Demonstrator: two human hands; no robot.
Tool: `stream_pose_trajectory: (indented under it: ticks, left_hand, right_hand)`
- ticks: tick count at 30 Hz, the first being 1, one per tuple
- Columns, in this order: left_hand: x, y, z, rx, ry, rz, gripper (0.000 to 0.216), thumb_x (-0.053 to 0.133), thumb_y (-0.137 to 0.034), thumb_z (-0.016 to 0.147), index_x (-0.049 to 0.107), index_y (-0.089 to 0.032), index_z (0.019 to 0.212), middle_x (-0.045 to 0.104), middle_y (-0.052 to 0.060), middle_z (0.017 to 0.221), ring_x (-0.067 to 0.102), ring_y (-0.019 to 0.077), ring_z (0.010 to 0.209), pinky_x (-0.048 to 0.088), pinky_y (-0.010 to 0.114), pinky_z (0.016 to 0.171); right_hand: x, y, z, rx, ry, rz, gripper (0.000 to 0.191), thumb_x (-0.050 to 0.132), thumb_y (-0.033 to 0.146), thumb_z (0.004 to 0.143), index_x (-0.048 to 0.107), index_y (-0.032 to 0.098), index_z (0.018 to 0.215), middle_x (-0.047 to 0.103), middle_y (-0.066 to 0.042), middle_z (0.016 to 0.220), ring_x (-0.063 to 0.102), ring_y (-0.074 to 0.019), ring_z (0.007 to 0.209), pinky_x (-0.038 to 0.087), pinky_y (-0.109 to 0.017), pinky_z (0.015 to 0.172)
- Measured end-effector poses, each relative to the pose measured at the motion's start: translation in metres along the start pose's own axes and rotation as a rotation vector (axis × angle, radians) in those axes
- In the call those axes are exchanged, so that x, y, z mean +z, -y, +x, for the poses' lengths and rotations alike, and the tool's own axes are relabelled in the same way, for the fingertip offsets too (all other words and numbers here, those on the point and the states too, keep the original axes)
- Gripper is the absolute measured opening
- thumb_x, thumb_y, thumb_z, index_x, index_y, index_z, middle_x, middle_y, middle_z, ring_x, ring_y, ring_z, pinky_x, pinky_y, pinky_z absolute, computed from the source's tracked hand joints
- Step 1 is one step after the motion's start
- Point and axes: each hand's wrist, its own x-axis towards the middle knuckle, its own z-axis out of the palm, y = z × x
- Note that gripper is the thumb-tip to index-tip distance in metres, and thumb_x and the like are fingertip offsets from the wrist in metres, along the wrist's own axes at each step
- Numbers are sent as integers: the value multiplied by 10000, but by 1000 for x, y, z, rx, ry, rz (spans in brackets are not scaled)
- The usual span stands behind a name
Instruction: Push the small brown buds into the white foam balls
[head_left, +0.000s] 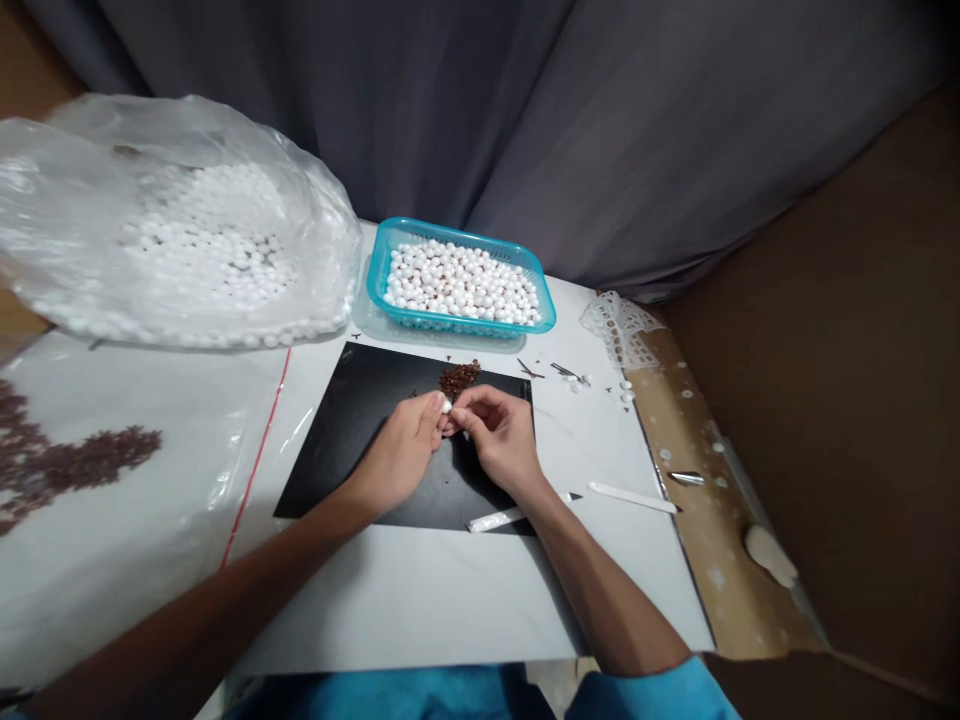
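Observation:
Over a black sheet (341,425), my left hand (401,445) pinches a small white ball (447,406) between thumb and fingers. Right beside it, my right hand (501,440) is closed, its thumb and forefinger meeting close to the ball. Whatever lies between those right fingertips is too small or too hidden to make out. Just beyond the fingers, a heap of small reddish-brown pieces (459,378) rests on the sheet. A white pencil-like tool (496,519) with a dark tip lies under my right wrist, partly covered by it.
A blue basket (550,312) full of white balls stands behind the sheet. To the left are a large clear bag (315,250) of white balls and a flat plastic bag (191,400) with brown pieces. Another white pencil-like tool (634,497) and a lacy white piece (621,328) lie right.

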Motion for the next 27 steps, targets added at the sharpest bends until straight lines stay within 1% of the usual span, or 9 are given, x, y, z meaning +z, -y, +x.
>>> stream_pose_trajectory:
  ticks: [5, 13, 20, 24, 27]
  left_hand:
    - [2, 0, -1, 9, -10, 32, 462, 364, -553, 1077, 462, -208, 786, 415, -32, 665, 308, 112, 558, 249, 243, 488]
    - [5, 0, -3, -5, -77, 38, 410, 403, -502, 1060, 455, -222, 765, 418, -27, 615, 340, 128, 536, 257, 259, 487]
    - [5, 0, -3, 47, -99, 207, 422, 338, -468, 1090, 438, -225, 759, 456, -30, 622, 407, 134, 552, 289, 275, 559]
    - [4, -1, -3, 49, -85, 184, 420, 331, -470, 1095, 441, -223, 773, 465, -30, 634, 410, 131, 549, 280, 273, 549]
    - [4, -1, -2, 36, -64, 120, 434, 335, -496, 1092, 461, -218, 785, 463, -31, 645, 404, 126, 548, 279, 260, 532]
  right_hand:
    - [3, 1, -2, -6, -31, -37, 210, 754, 383, 941, 697, 187, 888, 739, -53, 837, 711, -192, 751, 617, -338, 780]
    - [12, 1, -5, -38, -108, -159, 130, 714, 307, 950, 677, 200, 885, 721, -50, 842, 697, -202, 771, 589, -327, 767]
    - [16, -1, -6, -37, -145, -173, 134, 713, 310, 933, 673, 199, 868, 714, -48, 820, 685, -202, 753, 580, -323, 742]
    - [15, 0, -5, -36, -134, -163, 132, 717, 311, 938, 677, 197, 885, 721, -51, 835, 693, -206, 770, 583, -326, 761]
    - [10, 6, -4, -34, -81, -181, 142, 703, 324, 959, 678, 197, 900, 732, -61, 863, 695, -206, 789, 583, -331, 789]
